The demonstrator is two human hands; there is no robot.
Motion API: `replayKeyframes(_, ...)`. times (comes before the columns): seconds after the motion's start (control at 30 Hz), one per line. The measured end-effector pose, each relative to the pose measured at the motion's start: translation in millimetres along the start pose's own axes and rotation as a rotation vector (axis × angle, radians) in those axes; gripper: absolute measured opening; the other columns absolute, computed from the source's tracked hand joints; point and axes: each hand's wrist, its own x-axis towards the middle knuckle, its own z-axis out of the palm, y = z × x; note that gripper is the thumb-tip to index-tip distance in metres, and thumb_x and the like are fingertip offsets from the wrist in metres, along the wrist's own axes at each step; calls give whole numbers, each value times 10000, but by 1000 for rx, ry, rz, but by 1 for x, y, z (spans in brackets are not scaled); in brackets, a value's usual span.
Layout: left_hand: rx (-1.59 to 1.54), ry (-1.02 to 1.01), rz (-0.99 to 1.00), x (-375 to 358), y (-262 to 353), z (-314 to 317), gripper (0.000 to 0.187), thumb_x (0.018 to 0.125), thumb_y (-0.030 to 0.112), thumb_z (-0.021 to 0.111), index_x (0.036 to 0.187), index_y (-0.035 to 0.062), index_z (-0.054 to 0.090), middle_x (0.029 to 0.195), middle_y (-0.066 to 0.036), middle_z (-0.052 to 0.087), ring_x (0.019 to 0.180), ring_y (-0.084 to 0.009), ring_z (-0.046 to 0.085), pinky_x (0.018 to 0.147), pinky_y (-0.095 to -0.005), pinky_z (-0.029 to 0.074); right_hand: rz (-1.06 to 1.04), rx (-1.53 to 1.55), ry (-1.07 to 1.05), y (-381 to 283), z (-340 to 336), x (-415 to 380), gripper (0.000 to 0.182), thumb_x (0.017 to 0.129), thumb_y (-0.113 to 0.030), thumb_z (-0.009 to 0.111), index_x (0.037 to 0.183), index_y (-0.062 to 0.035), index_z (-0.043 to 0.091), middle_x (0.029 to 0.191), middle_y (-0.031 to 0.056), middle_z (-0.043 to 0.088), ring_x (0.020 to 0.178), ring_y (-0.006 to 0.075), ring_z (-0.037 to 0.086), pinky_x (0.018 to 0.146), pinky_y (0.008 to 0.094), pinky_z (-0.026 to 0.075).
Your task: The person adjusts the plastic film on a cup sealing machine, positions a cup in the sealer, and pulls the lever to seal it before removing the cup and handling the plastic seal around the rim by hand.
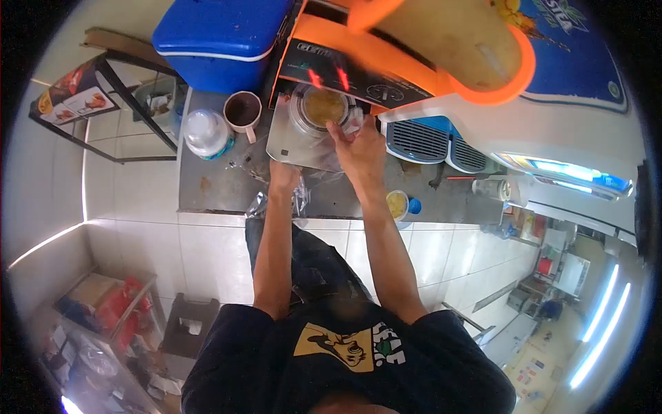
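A cup with yellowish contents [324,107] sits in the round holder of an orange and black cup sealing machine [358,72]. My right hand [362,152] is at the cup's near right side, thumb by the rim and fingers closed on crinkled clear plastic film [353,123]. Under the near edge of the machine's metal tray [283,141] is my left hand [284,177]; the tray hides its fingers. Loose clear film [300,196] hangs around that wrist.
Left of the machine stand a brown mug [243,110], a stack of clear lids or cups [205,134] and a blue cooler box [221,34]. To the right are a drink dispenser [538,138] with drip trays [417,141] and a small cup of yellow pieces [396,205] near the counter edge.
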Motion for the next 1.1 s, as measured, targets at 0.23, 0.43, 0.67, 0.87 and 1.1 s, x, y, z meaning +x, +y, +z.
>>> replayKeyframes(0.23, -262, 18, -189, 38, -36, 6, 404, 1001, 201, 532, 1367, 34, 488, 1283, -93, 589, 1164, -203, 582, 985, -353, 491, -20, 161, -84, 26, 5, 3, 256, 801, -127, 787, 939, -8, 607, 704, 83, 625, 620, 181, 602, 596, 329, 481)
replayKeyframes(0.43, -366, -91, -220, 67, -15, 34, 423, 1003, 238, 526, 1374, 37, 486, 1287, -89, 588, 1160, -198, 582, 984, -352, 490, -8, 231, -118, 29, 1, 2, 206, 827, -156, 783, 861, -16, 636, 718, -2, 581, 656, 80, 512, 613, 237, 406)
replayKeyframes(0.67, -433, -173, -222, 71, 0, 44, 448, 1006, 282, 518, 1382, 42, 485, 1292, -85, 587, 1155, -192, 582, 983, -351, 489, 126, 427, -181, 22, -1, 3, 142, 833, -110, 765, 901, -55, 654, 756, -34, 592, 633, 44, 492, 529, 212, 339)
replayKeyframes(0.87, -528, -220, -219, 68, 3, 54, 471, 1008, 320, 512, 1390, 45, 483, 1296, -81, 586, 1152, -187, 581, 983, -349, 489, 121, 445, -101, 28, 8, 5, 278, 834, -136, 773, 1041, -33, 618, 944, 31, 586, 823, 94, 535, 696, 240, 414)
replayKeyframes(1.1, -584, -248, -213, 62, 13, 58, 500, 1011, 364, 504, 1398, 50, 481, 1301, -77, 584, 1147, -181, 581, 982, -348, 488, 405, 552, 63, 64, -8, -37, 161, 906, -207, 705, 998, -117, 608, 891, -3, 617, 448, 30, 312, 389, 204, 204)
